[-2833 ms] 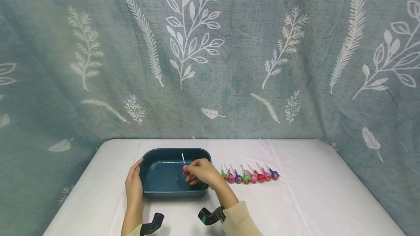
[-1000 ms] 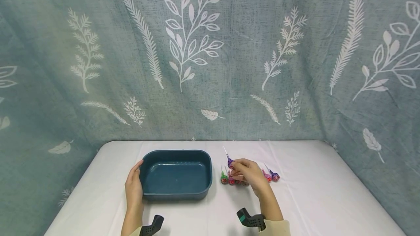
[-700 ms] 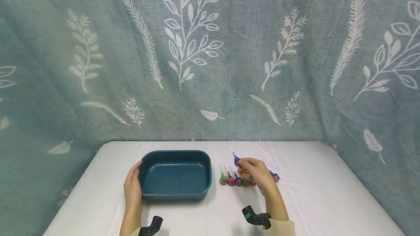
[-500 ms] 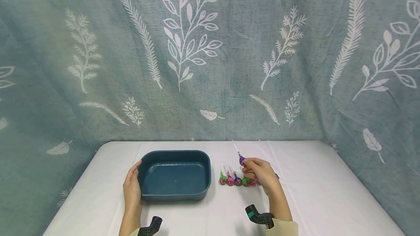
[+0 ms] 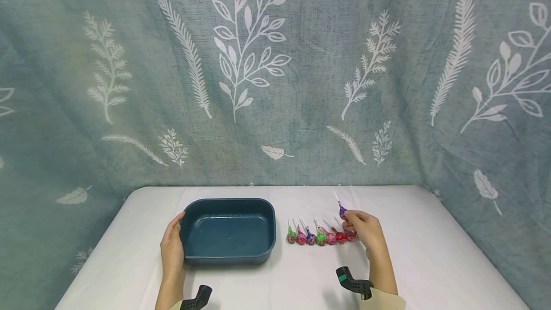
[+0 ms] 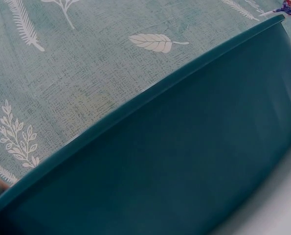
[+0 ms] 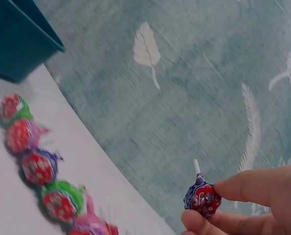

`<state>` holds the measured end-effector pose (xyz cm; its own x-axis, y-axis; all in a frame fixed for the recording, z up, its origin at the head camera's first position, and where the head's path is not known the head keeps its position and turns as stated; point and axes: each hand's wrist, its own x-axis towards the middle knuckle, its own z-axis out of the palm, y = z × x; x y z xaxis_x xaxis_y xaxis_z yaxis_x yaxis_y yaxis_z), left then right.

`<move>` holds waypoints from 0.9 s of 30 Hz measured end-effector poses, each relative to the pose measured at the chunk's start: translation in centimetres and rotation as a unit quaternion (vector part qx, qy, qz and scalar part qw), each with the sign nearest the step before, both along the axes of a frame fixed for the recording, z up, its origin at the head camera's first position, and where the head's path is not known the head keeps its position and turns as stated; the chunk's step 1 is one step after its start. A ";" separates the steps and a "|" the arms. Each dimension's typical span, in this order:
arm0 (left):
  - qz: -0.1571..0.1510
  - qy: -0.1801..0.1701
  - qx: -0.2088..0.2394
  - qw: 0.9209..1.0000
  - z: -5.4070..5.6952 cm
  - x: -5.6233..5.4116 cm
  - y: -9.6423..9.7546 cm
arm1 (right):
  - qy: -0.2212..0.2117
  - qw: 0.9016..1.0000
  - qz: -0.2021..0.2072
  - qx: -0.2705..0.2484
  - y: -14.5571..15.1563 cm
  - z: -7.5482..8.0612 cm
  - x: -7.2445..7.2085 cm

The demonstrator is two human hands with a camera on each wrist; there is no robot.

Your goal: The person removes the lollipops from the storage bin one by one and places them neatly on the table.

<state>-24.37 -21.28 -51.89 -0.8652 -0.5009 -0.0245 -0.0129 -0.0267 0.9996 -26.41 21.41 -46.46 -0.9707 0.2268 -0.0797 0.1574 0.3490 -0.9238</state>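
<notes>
My left hand (image 5: 173,245) rests along the left side of a dark teal rectangular dish (image 5: 228,258), its fingers extended up to the rim. In my right hand (image 5: 366,228), thumb and fingertips pinch the wrapped head of a purple lollipop (image 7: 203,199), its white stick pointing up and away. That hand is raised over the right end of a row of lollipops with wrapped heads. From the left come a green lollipop (image 5: 291,237), a pink one (image 5: 301,238), a purple one (image 5: 311,238) and a second green one (image 5: 321,239). The row's right end is partly hidden behind the hand.
A pink lollipop (image 5: 331,238) and a red lollipop (image 5: 341,237) continue the row, sticks toward the back. A white cloth (image 5: 430,262) covers the table. Behind it hangs a blue-green curtain (image 5: 318,109) with white leaf prints.
My right hand has carried the purple lollipop from over the dish rightward along the row to its right end. The left hand has stayed at the dish.
</notes>
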 end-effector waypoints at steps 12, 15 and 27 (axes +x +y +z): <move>0.003 0.010 -0.003 1.000 -0.1 0.1 0.2 | -0.015 0.994 -0.063 0.083 3.6 -1.2 0.3; 0.004 0.010 -0.004 1.000 -0.1 0.1 0.2 | -0.021 0.991 -0.078 0.106 4.2 -1.7 0.3; 0.004 0.006 -0.005 1.000 -0.3 0.0 0.1 | -0.047 0.987 -0.088 0.122 5.2 -3.3 0.2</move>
